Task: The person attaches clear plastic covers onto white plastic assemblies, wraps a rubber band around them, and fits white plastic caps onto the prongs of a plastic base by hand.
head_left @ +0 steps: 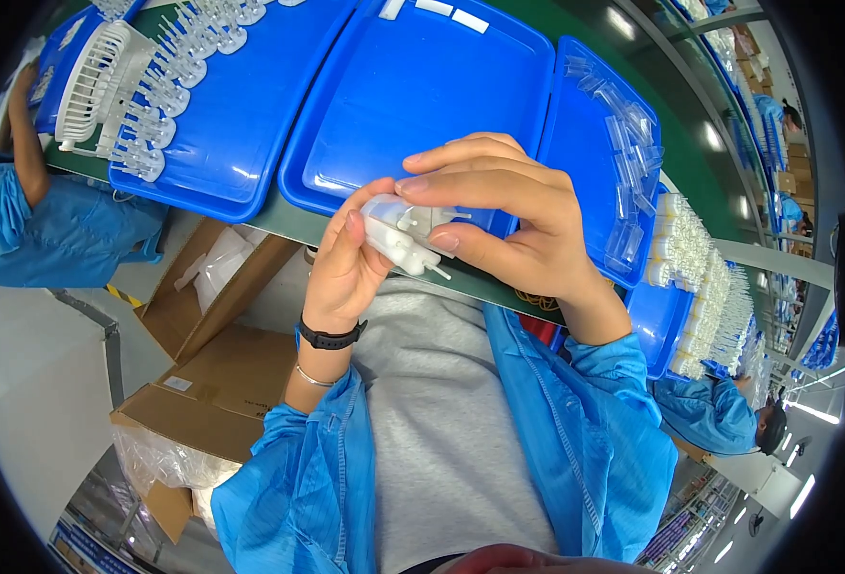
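Observation:
Above the near edge of the bench, my left hand (339,273) is closed round a small white plastic part (395,244) with stubby posts and a thin pin at its lower end. A translucent dome-like section shows at the part's upper side. My right hand (527,196) curves over it from the right, with thumb and fingers closed on a whitish piece (432,219) with a thin pin sticking out. Whether the two pieces are joined cannot be made out behind the fingers. Beneath both hands lies the middle blue tray (394,115).
Clear pronged plastic pieces (159,96) line the left blue tray (241,105), beside a white ribbed rack (92,81). Clear tubes (623,143) lie in the right tray, near stacked white-yellow parts (680,249). Cardboard boxes (212,383) stand lower left. Co-workers sit on both sides.

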The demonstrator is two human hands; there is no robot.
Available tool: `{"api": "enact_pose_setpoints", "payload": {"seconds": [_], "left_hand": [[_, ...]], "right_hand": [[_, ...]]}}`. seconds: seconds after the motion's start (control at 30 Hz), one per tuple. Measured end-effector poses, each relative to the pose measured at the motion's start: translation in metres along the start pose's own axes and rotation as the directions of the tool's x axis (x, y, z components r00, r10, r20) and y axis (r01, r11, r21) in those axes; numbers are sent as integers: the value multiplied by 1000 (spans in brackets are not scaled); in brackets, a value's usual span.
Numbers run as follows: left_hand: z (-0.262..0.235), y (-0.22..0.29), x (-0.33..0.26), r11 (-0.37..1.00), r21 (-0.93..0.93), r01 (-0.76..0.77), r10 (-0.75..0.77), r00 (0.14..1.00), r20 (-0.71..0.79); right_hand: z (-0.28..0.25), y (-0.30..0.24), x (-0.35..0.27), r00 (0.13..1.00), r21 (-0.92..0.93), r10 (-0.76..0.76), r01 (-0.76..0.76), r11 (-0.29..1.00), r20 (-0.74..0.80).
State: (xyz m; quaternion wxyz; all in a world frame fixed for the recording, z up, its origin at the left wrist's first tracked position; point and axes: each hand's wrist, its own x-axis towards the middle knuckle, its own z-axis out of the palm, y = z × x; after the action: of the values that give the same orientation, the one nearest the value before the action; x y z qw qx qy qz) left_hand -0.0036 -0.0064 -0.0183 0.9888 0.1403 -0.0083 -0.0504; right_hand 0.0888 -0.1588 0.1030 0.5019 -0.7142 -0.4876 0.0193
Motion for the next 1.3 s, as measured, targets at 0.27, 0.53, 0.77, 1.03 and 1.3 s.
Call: {"api": "enact_pose_setpoints", "payload": {"seconds": [0.27,0.53,0.77,1.03,1.3], "left_hand": [[3,7,-3,961,230,-155,160,987,-5],[1,9,-6,900,350,-259,282,959,-17],[2,8,-8,887,380,-262,312,947,-75],[4,8,-5,842,472,-262,314,949,-33],[21,8,1,874,483,-47,44,999,17]], "right_hand": [[-11,-16,-2,998,-359,-59,47,932,-24],[5,-6,-9,995,-370,-56,24,929,-78],[16,-1,-18,998,-392,-43,23,920,-41],[22,11,-30,996,-338,-22,-6,941,-81],[-3,13,-39,990,-4,-51,52,999,130]]}}
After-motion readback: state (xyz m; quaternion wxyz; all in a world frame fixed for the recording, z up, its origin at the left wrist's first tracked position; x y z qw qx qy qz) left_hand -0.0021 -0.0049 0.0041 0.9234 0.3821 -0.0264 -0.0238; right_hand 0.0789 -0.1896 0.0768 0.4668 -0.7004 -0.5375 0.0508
